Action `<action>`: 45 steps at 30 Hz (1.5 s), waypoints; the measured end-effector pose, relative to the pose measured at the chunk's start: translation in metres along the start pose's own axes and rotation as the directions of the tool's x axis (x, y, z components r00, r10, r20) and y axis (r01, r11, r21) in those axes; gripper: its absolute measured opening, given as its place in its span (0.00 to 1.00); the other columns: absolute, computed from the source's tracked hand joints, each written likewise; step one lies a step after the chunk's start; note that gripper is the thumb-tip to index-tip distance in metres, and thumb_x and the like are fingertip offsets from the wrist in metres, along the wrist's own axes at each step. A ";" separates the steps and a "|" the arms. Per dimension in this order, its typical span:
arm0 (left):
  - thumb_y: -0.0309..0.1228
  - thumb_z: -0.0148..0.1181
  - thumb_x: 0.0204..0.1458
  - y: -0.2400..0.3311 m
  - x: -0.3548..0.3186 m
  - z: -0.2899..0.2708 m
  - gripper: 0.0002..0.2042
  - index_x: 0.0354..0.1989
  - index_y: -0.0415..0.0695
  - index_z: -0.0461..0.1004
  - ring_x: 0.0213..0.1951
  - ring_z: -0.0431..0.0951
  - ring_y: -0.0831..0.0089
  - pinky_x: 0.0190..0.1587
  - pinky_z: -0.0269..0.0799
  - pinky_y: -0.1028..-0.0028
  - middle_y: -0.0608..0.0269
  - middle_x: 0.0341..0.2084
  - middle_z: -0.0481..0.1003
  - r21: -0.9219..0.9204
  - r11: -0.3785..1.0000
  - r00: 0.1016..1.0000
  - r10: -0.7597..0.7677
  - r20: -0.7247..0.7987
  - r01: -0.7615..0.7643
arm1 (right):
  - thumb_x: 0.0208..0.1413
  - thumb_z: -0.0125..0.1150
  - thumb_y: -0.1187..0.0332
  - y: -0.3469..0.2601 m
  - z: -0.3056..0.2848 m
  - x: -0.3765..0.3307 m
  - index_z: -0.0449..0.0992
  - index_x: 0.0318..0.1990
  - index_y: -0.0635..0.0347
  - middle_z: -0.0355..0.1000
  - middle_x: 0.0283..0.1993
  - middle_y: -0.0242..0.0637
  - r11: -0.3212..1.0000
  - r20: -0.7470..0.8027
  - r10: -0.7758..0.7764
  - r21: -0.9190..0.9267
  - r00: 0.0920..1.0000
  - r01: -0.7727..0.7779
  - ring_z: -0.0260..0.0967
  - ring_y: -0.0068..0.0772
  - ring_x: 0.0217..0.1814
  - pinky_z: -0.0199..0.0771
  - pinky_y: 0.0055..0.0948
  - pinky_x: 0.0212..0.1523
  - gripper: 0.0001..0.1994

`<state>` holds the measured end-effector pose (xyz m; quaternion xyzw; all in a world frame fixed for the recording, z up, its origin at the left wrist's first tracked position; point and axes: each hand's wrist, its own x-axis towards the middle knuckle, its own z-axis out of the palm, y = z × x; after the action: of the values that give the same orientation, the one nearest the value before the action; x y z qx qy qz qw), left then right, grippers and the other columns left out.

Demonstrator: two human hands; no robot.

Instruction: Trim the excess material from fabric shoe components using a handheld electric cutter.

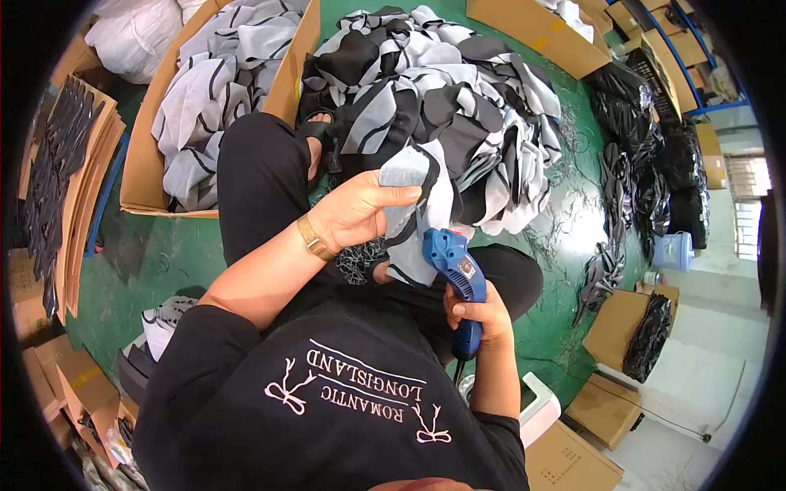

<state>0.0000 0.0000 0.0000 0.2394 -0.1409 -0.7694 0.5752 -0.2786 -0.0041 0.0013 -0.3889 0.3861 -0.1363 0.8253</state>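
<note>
While the left hand (354,214) pinches a grey piece (413,209) mid-frame, the right hand (479,313) grips a blue tool (454,270); box (147,176) upper left partly filled, pile (442,98) remaining.

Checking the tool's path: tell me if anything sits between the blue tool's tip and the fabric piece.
Nothing visible does. The blue tool in the right hand meets the grey fabric piece held by the left hand.
</note>
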 end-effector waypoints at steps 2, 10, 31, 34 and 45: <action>0.26 0.60 0.53 0.001 -0.002 0.002 0.13 0.47 0.40 0.73 0.44 0.77 0.74 0.49 0.71 0.70 0.65 0.40 0.77 -0.022 0.999 0.999 -0.035 0.003 0.035 | 0.33 0.68 0.70 0.000 0.003 0.002 0.69 0.36 0.67 0.64 0.21 0.37 1.000 -0.025 -0.010 -0.005 1.000 0.010 0.63 0.31 0.17 0.66 0.26 0.20 0.20; 0.24 0.60 0.52 -0.005 -0.004 0.006 0.12 0.46 0.40 0.73 0.42 0.77 0.76 0.46 0.72 0.74 0.65 0.39 0.77 0.047 0.999 1.000 0.022 0.019 -0.023 | 0.34 0.67 0.70 0.003 0.012 0.005 0.68 0.34 0.66 0.61 0.19 0.33 0.993 -0.005 -0.053 0.107 0.999 0.053 0.60 0.29 0.17 0.63 0.26 0.18 0.18; 0.22 0.62 0.50 -0.014 -0.009 0.010 0.17 0.50 0.39 0.71 0.43 0.76 0.76 0.48 0.71 0.75 0.64 0.42 0.76 0.300 0.950 0.996 0.064 0.064 -0.080 | 0.42 0.66 0.67 -0.044 0.024 0.028 0.68 0.42 0.67 0.66 0.24 0.36 0.929 -0.243 -0.368 -0.061 0.897 0.365 0.63 0.28 0.24 0.68 0.25 0.25 0.21; 0.22 0.63 0.50 -0.024 -0.008 0.007 0.18 0.50 0.39 0.71 0.44 0.76 0.77 0.48 0.71 0.75 0.64 0.42 0.76 0.396 0.915 0.996 0.054 0.068 -0.077 | 0.42 0.69 0.68 -0.064 0.043 0.034 0.70 0.40 0.66 0.69 0.27 0.35 0.907 -0.249 -0.418 -0.161 0.874 0.388 0.67 0.25 0.27 0.70 0.24 0.28 0.19; 0.31 0.59 0.55 -0.022 0.000 -0.001 0.11 0.43 0.38 0.74 0.38 0.77 0.78 0.42 0.73 0.76 0.64 0.36 0.77 0.255 0.962 0.988 0.122 -0.096 -0.094 | 0.40 0.68 0.76 -0.048 0.051 0.061 0.71 0.37 0.65 0.69 0.28 0.29 0.881 -0.225 -0.436 -0.305 0.871 0.362 0.67 0.20 0.28 0.69 0.20 0.31 0.15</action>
<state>-0.0171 0.0063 -0.0120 0.3442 -0.2172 -0.6984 0.5887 -0.1972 -0.0405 0.0252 -0.5389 0.4261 -0.3096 0.6574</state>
